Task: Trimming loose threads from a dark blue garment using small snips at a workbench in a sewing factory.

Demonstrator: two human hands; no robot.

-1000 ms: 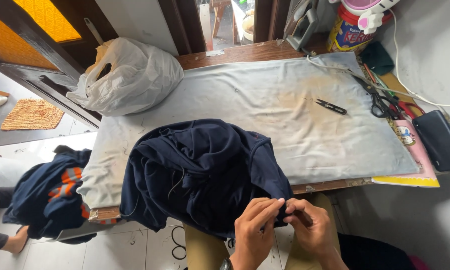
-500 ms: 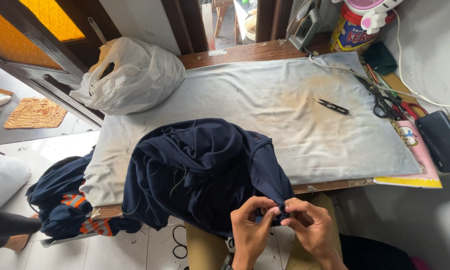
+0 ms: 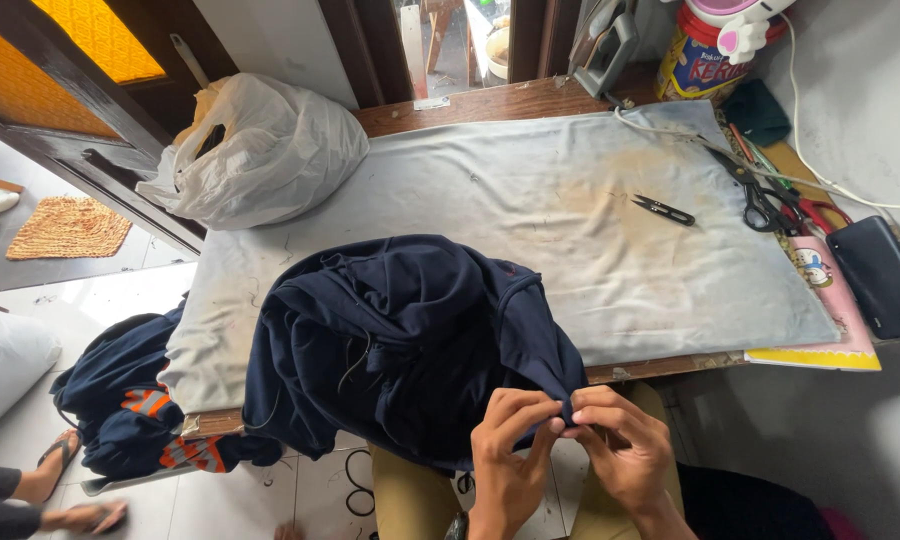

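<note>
At the near edge of the table (image 3: 530,190), both hands meet on a corner of the dark blue garment (image 3: 400,340) heaped on the grey cloth. The left hand (image 3: 505,460) and right hand (image 3: 625,450) have closed their fingertips tighter on the same fold than a second ago, pinching it between thumbs and forefingers. To the left, the bundle of blue and orange clothes (image 3: 130,400) has slid lower toward the floor. The small black snips (image 3: 663,209) lie untouched, far right.
</note>
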